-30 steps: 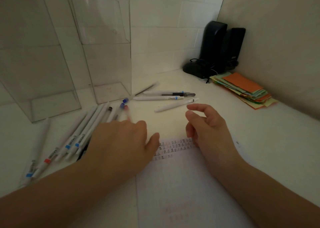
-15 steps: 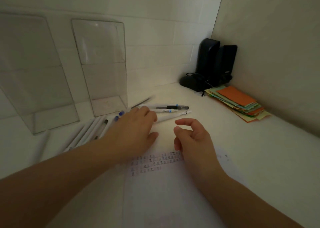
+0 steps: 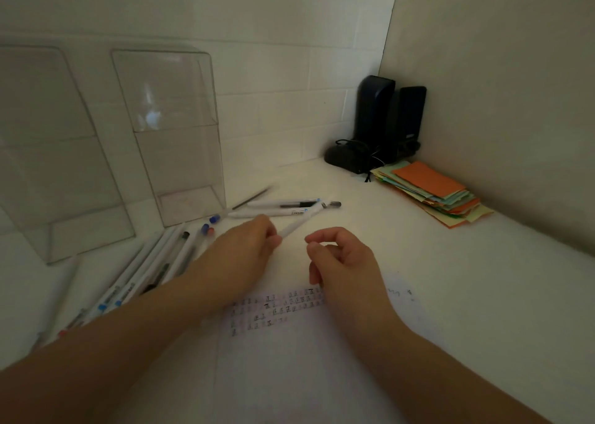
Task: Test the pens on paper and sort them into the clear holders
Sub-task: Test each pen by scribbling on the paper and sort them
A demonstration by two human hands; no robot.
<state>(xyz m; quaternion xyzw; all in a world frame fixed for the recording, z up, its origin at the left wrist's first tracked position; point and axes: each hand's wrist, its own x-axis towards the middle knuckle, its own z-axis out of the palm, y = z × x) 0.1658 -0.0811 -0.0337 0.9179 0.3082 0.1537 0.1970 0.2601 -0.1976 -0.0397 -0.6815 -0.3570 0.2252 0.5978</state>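
My left hand (image 3: 248, 246) pinches the near end of a white pen (image 3: 301, 222), which points up and to the right above the desk. Close beside it my right hand (image 3: 338, 256) hovers with fingers curled and thumb near forefinger, holding nothing. Under both wrists lies a sheet of paper (image 3: 289, 359) with rows of small ink marks. Three pens (image 3: 280, 208) lie behind the hands. Several white pens (image 3: 154, 269) with blue, red and black ends lie in a row at the left. Two clear holders stand at the back left, the near one (image 3: 180, 140) and a larger one (image 3: 54, 153).
A stack of coloured paper slips (image 3: 434, 191), orange on top, lies at the right by the wall. Two dark speakers (image 3: 386, 124) with a cable stand in the corner. White tiled wall runs behind the desk.
My left hand reached forward from the left row of pens to those in the middle and lifted a white pen. My right hand stayed beside it, fingers curled.
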